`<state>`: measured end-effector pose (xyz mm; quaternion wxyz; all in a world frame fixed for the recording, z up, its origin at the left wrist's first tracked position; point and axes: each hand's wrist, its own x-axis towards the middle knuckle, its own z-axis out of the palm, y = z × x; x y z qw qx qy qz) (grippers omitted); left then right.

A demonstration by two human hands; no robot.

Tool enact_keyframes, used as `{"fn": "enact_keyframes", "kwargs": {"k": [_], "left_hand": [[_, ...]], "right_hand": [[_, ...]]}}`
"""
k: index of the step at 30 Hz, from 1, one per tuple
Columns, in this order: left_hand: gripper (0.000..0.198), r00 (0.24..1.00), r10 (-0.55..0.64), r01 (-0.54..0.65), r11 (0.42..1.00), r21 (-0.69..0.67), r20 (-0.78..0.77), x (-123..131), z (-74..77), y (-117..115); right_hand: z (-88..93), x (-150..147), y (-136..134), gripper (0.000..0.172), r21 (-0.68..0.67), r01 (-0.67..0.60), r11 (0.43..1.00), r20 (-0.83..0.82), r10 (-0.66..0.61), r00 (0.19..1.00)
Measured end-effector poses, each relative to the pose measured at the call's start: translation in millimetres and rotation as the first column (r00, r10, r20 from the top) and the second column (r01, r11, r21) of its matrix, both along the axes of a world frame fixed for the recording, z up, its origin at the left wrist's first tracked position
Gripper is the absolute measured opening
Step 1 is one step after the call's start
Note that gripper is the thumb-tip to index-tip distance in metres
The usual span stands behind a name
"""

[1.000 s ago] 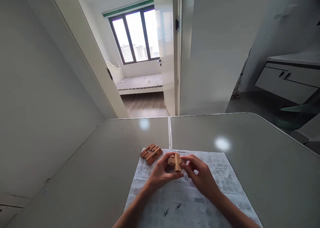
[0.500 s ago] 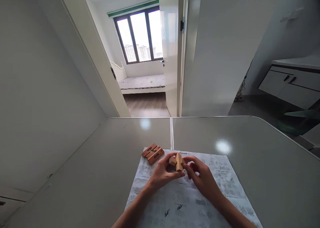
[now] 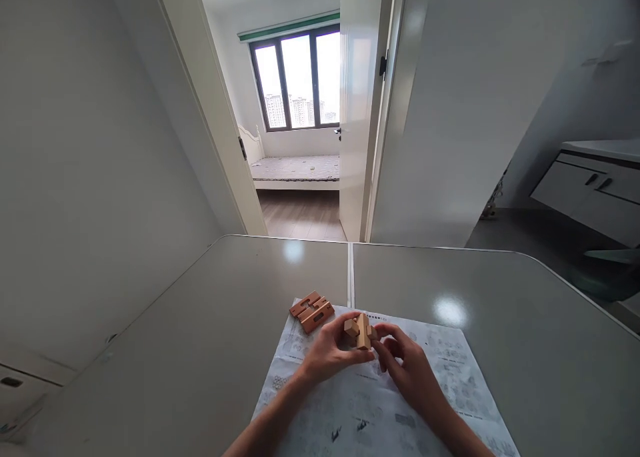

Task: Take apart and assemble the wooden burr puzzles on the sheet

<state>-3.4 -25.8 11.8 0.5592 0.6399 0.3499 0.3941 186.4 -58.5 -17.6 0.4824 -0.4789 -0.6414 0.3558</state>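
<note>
A small assembly of crossed wooden puzzle pieces (image 3: 361,330) is held just above a printed instruction sheet (image 3: 440,370). My left hand (image 3: 327,353) grips it from the left, thumb and fingers closed round it. From the right, my right hand (image 3: 407,367) pinches the same assembly with its fingertips. Several loose notched wooden pieces (image 3: 313,311) lie side by side at the sheet's far left corner, a short way from my left hand.
The sheet lies on a grey folding table (image 3: 210,323) with a seam down its middle. Beyond the table an open door (image 3: 357,110) leads to a room with a bed and window. A white cabinet (image 3: 595,187) stands at the right.
Both hands kept hold of the wooden assembly, with small finger shifts. The view has swung, so everything sits slightly further right and lower in the picture.
</note>
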Motion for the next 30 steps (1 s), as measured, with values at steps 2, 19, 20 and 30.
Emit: {"fn": "enact_keyframes", "kwargs": {"k": [2,19,20,30], "left_hand": [[0.067,1.000,-0.002,0.002,1.000,-0.001,0.002,-0.1,-0.9,-0.6],[0.071,0.998,0.032,-0.029,0.998,0.061,-0.050,-2.4,-6.6,-3.7],[0.071,0.998,0.033,-0.030,0.998,0.062,-0.048,-2.5,-6.3,-3.7],[0.073,0.999,0.047,-0.047,0.998,0.037,-0.016,-3.5,-5.3,-1.8]], "right_hand": [[0.3,-0.6,-0.3,0.035,0.003,-0.005,1.000,0.001,0.005,1.000],[-8.6,-2.1,-2.8,0.025,0.095,-0.011,0.995,0.155,-0.004,0.988],[-9.0,-2.3,-2.9,0.025,0.095,-0.015,0.995,0.155,0.000,0.988],[-2.8,-5.2,-7.2,0.019,0.084,-0.048,0.995,0.126,0.038,0.991]]}}
